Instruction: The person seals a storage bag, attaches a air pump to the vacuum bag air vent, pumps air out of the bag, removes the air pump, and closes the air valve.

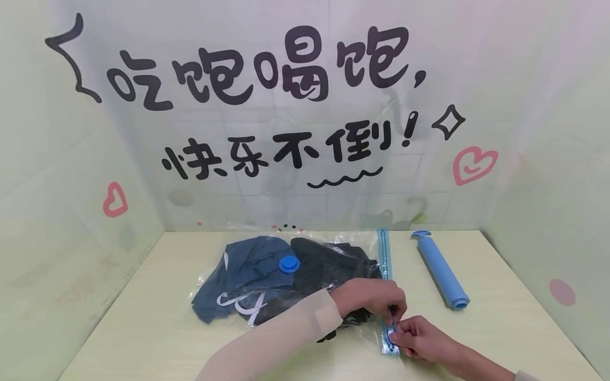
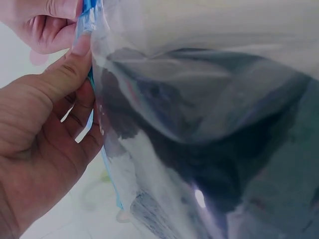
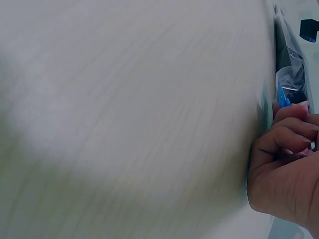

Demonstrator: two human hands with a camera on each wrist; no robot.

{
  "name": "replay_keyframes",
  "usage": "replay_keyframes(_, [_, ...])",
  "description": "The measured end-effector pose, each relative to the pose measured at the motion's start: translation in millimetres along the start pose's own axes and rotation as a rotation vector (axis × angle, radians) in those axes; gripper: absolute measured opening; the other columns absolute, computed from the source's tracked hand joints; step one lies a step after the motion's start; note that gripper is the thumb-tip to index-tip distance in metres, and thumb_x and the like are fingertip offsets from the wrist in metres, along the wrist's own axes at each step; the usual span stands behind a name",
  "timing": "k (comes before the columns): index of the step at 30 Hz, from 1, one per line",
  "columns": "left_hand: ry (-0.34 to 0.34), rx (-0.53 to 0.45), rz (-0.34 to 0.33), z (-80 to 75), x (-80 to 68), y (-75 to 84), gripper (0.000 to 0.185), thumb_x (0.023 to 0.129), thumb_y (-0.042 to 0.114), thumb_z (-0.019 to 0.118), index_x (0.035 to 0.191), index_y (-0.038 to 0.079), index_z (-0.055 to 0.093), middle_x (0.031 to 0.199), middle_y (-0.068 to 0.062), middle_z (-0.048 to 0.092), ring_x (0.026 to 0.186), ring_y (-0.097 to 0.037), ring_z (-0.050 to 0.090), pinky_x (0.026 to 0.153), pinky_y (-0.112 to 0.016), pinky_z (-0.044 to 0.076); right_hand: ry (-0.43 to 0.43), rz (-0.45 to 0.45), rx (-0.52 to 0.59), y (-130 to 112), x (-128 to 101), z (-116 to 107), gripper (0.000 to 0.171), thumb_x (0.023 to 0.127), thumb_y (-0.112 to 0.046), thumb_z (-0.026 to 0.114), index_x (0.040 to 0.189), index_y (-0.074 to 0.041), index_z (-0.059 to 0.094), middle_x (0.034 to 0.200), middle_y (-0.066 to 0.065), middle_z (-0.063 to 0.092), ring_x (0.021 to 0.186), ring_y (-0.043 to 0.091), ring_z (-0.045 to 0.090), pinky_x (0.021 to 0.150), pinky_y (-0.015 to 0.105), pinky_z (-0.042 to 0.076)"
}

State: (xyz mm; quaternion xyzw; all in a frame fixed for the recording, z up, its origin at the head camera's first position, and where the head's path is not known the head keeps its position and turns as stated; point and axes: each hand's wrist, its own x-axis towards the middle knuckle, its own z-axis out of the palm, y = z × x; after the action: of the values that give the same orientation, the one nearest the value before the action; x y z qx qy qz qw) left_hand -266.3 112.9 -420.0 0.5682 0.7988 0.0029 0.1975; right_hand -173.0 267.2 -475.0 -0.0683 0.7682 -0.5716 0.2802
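A clear vacuum storage bag [image 1: 333, 330] lies on the table with dark folded clothes [image 1: 329, 264] and a navy garment [image 1: 257, 264] inside. Its round blue valve [image 1: 288, 264] faces up. Along the bag's right side runs a blue zip seal [image 1: 385, 254]. My left hand [image 1: 374, 296] reaches across the bag and pinches this seal near its front end between thumb and fingers. Just in front of it, my right hand [image 1: 421, 338] grips the end of the same strip, thumb on top. In the left wrist view, both thumbs press on the blue strip [image 2: 88, 20].
A blue hand pump [image 1: 443, 272] lies to the right of the bag, its handle toward the back wall. The pale wooden table [image 1: 143, 328] is enclosed by a printed back wall [image 1: 295, 206] and side walls.
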Motion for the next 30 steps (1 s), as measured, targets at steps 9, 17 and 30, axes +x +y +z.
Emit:
replay_keyframes(9, [0.025,-0.039,-0.002,2.4,-0.5,-4.6,0.01,0.088,0.009,0.081,0.083,0.016,0.075,0.076,0.014,0.062,0.07,-0.001,0.053,0.065,-0.011,0.041,0.079,-0.033,-0.053,0,3,4,0.027,0.103,-0.01,0.06,0.078,0.0,0.057,0.06,-0.001,0.047,0.052,0.012,0.037,0.048,0.021,0.028])
replay_keyframes(17, [0.05,-0.046,0.005,3.6,-2.1,-6.5,0.011,0.088,0.007,0.081,0.084,0.017,0.075,0.077,0.014,0.062,0.072,-0.001,0.053,0.067,-0.011,0.041,0.055,-0.009,-0.071,-3,8,-3,0.029,0.103,-0.015,0.061,0.078,-0.001,0.06,0.06,-0.002,0.047,0.052,0.01,0.038,0.049,0.022,0.029])
replay_keyframes(30, [0.234,-0.044,-0.039,4.7,-53.9,-30.8,0.043,0.1,0.03,0.068,0.141,0.022,0.056,0.141,0.003,0.052,0.126,-0.009,0.047,0.103,-0.026,0.038,-0.344,-0.036,0.079,-6,8,-40,0.03,0.105,-0.009,0.055,0.099,0.02,0.053,0.078,0.004,0.062,0.059,0.008,0.047,0.052,0.02,0.036])
